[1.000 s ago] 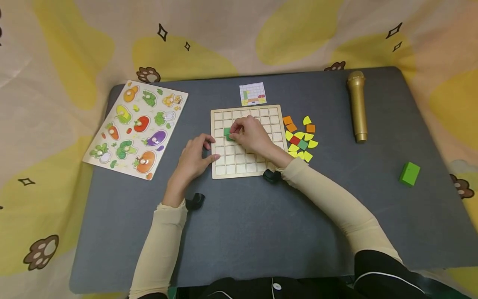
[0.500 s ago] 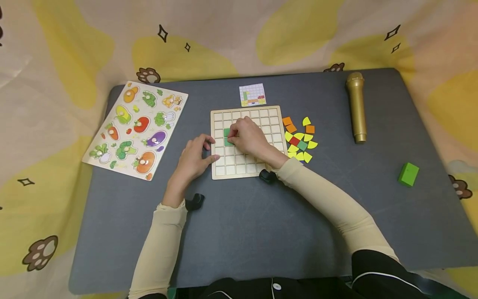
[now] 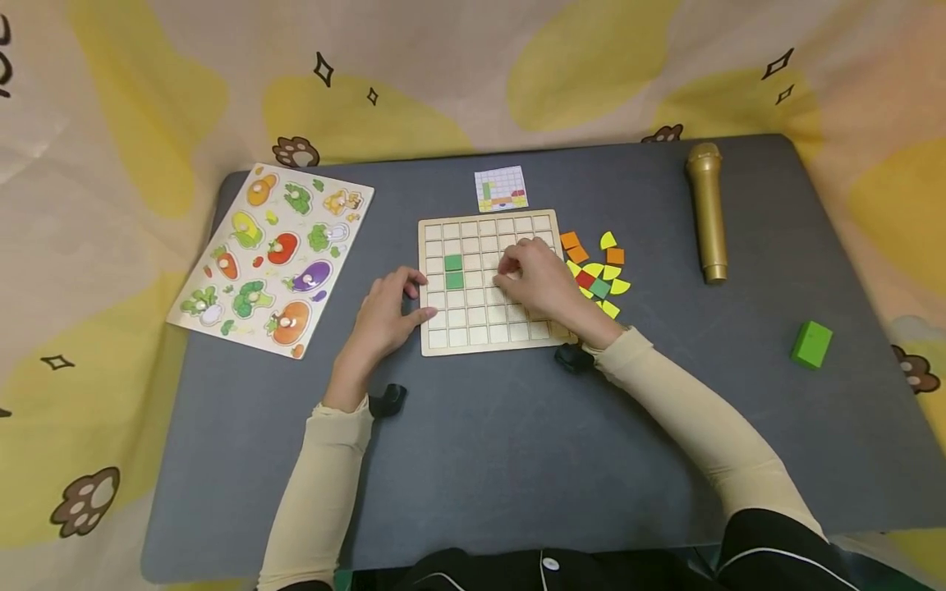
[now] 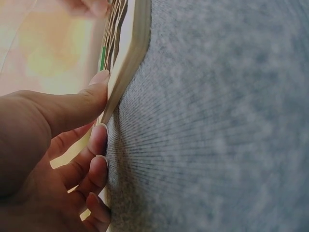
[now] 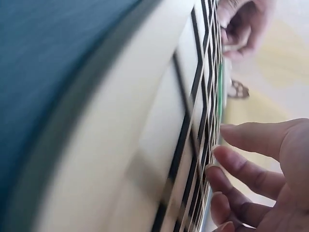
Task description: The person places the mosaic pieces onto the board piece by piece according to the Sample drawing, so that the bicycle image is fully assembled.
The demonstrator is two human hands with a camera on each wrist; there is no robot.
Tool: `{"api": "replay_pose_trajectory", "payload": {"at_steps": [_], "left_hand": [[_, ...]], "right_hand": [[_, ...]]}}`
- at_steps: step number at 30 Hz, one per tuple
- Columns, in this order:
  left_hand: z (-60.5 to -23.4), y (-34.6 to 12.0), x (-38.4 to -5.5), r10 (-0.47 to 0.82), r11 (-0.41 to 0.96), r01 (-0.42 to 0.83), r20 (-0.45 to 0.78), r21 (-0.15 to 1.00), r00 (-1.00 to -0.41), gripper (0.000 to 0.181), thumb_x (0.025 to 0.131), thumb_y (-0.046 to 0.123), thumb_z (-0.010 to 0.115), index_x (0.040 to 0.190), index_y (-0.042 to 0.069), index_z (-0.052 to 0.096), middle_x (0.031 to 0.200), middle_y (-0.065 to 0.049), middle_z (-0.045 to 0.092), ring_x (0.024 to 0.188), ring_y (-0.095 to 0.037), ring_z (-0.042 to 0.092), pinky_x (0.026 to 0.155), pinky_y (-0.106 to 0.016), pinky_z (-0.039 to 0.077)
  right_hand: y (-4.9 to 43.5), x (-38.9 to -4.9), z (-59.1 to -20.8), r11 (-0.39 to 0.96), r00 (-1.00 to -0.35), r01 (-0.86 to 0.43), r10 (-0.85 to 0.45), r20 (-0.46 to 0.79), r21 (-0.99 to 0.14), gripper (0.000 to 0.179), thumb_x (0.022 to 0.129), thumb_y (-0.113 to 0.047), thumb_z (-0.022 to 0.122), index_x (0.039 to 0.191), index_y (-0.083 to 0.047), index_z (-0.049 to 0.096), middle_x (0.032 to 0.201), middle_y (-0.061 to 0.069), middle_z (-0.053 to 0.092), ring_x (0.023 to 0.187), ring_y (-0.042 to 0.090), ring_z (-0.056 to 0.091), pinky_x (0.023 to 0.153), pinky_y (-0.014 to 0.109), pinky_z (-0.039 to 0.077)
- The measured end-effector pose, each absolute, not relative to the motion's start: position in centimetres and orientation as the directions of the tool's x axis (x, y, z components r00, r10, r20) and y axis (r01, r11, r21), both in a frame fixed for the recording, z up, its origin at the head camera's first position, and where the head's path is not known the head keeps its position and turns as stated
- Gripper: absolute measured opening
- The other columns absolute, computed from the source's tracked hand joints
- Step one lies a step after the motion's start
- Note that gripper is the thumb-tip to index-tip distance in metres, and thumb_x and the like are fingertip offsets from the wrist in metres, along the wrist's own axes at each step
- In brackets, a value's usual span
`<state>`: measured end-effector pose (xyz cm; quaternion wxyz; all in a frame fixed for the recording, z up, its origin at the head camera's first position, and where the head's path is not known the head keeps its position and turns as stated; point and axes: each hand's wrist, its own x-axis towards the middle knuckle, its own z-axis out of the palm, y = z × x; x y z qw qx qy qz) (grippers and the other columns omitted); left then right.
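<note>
My left hand [image 3: 384, 312] rests at the left edge of the square wooden grid board [image 3: 476, 336]; its thumb and fingers touch the rim, spread along it. In the left wrist view the thumb lies against the board's edge [image 4: 133, 53]. Two green square tiles [image 3: 454, 280] sit in neighbouring cells, one above the other, left of the board's middle. Over the right part of the board hovers my right hand [image 3: 543, 283], fingers bent and apart. Nothing shows between its thumb and fingers in the right wrist view.
Right of the board lie loose orange [image 3: 615, 256], red and green squares and yellow quarter-round tiles [image 3: 619, 286], partly behind my right hand. A printed pattern card [image 3: 501, 189] lies beyond the board. Around them are a vegetable puzzle board [image 3: 273, 258], a gold microphone [image 3: 709, 213] and a green block [image 3: 811, 344].
My right hand let go of the lower green tile, now seated below the other one, and moved right across the board. My left hand stayed at the board's edge.
</note>
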<state>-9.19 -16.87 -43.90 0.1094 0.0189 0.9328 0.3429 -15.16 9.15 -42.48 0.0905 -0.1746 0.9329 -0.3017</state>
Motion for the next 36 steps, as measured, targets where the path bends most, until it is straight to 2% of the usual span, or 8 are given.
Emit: {"api": "replay_pose_trajectory", "payload": {"at_steps": [6,10,16,20,26,36], "left_hand": [[-43.9,-16.8,-9.3,0.109,0.763,-0.036,-0.182,0.646,-0.977,0.043,0.098,0.021,0.078,0.133,0.01,0.056,0.115,-0.011,0.056,0.114,-0.032,0.044,0.099,-0.051,0.033],[-43.8,-16.7,-9.3,0.113,0.761,-0.035,-0.185,0.648,-0.976,0.043,0.098,0.022,0.078,0.133,0.01,0.056,0.115,-0.011,0.056,0.115,-0.032,0.044,0.099,-0.051,0.033],[-43.8,-16.7,-9.3,0.106,0.759,-0.045,-0.192,0.649,-0.976,0.043,0.098,0.023,0.078,0.133,0.011,0.055,0.114,-0.01,0.055,0.116,-0.032,0.044,0.1,-0.051,0.033],[-43.7,-16.7,-9.2,0.106,0.757,-0.047,-0.193,0.652,-0.975,0.044,0.098,0.022,0.078,0.134,0.01,0.055,0.115,-0.011,0.055,0.116,-0.032,0.043,0.099,-0.052,0.032],[-43.5,-16.7,-9.1,0.106,0.756,-0.048,-0.195,0.653,-0.975,0.043,0.098,0.021,0.078,0.134,0.01,0.055,0.115,-0.011,0.055,0.114,-0.032,0.044,0.099,-0.052,0.033],[-43.5,-16.7,-9.0,0.103,0.765,-0.044,-0.19,0.642,-0.976,0.042,0.099,0.021,0.077,0.134,0.012,0.057,0.115,-0.011,0.056,0.11,-0.031,0.045,0.095,-0.05,0.034]], "right_hand": [[13.8,-14.3,-42.7,0.752,-0.957,-0.192,-0.287,-0.051,-0.631,0.016,0.096,-0.02,0.076,0.101,-0.006,0.075,0.101,0.013,0.067,0.102,0.029,0.054,0.082,0.042,0.044],[16.7,-13.4,-42.9,0.754,-0.963,-0.18,-0.267,-0.044,-0.632,0.018,0.096,-0.02,0.078,0.104,-0.004,0.074,0.102,0.014,0.065,0.096,0.03,0.053,0.079,0.042,0.042],[20.3,-12.0,-42.5,0.774,-0.972,-0.163,-0.231,-0.033,-0.612,0.021,0.094,-0.013,0.079,0.108,0.002,0.073,0.111,0.02,0.066,0.109,0.037,0.053,0.09,0.052,0.044],[22.0,-11.1,-42.5,0.793,-0.983,-0.118,-0.178,-0.042,-0.598,0.023,0.095,-0.014,0.078,0.111,0.002,0.073,0.11,0.021,0.066,0.103,0.036,0.052,0.086,0.049,0.042],[23.0,-10.6,-42.7,0.8,-0.985,-0.118,-0.168,-0.032,-0.589,0.026,0.094,-0.017,0.081,0.11,0.002,0.073,0.104,0.02,0.065,0.097,0.034,0.052,0.082,0.044,0.04],[22.3,-10.8,-42.7,0.811,-0.985,-0.095,-0.161,-0.065,-0.577,0.028,0.095,-0.015,0.079,0.114,0.005,0.073,0.113,0.023,0.063,0.11,0.039,0.049,0.092,0.055,0.043]]}}
